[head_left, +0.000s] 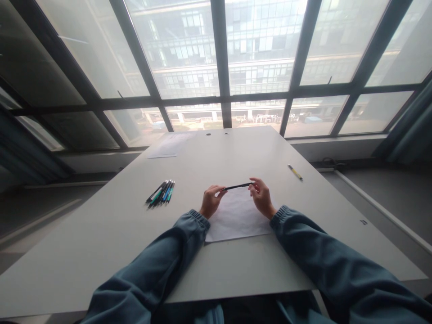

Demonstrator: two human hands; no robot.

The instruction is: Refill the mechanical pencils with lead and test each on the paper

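Left hand [212, 201] and right hand [262, 196] pinch a slim black pen [238, 186] above white paper [239, 221] near the front edge of the white worktop [243, 279]; black-blue-green pens [164, 194] lie left, a yellow-black pen [295, 173] near the right edge.

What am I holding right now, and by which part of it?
A black pen, held at both ends: the left grip pinches one end, the right grip the other.
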